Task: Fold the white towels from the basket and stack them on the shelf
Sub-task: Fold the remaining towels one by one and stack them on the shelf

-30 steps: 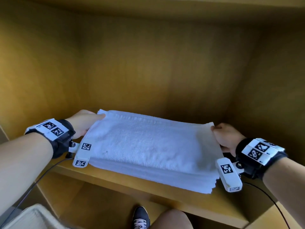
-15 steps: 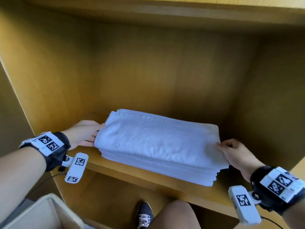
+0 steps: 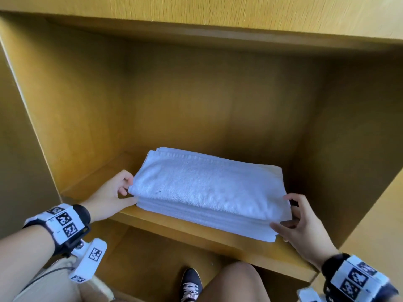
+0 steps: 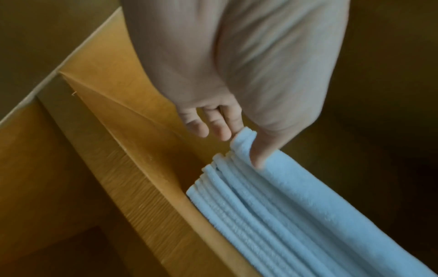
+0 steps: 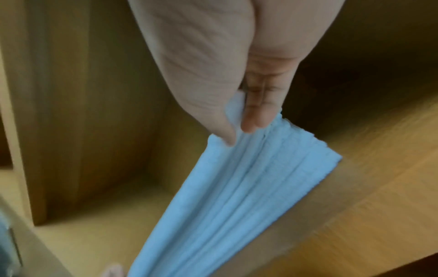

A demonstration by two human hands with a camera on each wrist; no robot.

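Left side first: left hand [image 3: 110,196] is on the near-left corner of the towel stack [image 3: 207,188]. In the left wrist view the thumb [image 4: 263,150] lies on the top towel's [image 3: 202,182] corner with the fingers [image 4: 214,125] curled behind it, so I call that a pinch on the top layer, not the whole pile

Middle: stack sits on the wooden shelf [image 3: 196,234], inside the cubby, long edge running left to right. Near edge of the pile is close to the shelf lip, the far wall well behind it. Many folded edges show on the near face, fairly even

Right side: right hand [image 3: 303,223] is at the near-right corner. Right wrist view is blurred, but thumb and fingers [image 5: 254,114] look closed on the upper layers there, so pinching that corner too, probably

My read: top towel is placed and I'm squaring it up

Risks from here:
- both pinches hold only upper layers, so pulling towards me would drag the top towel off alignment or unfold it
- pile is near the lip; a tug could slide lower layers over the edge
- bottom-right corner already juts out slightly, and a brush on release could fan it further
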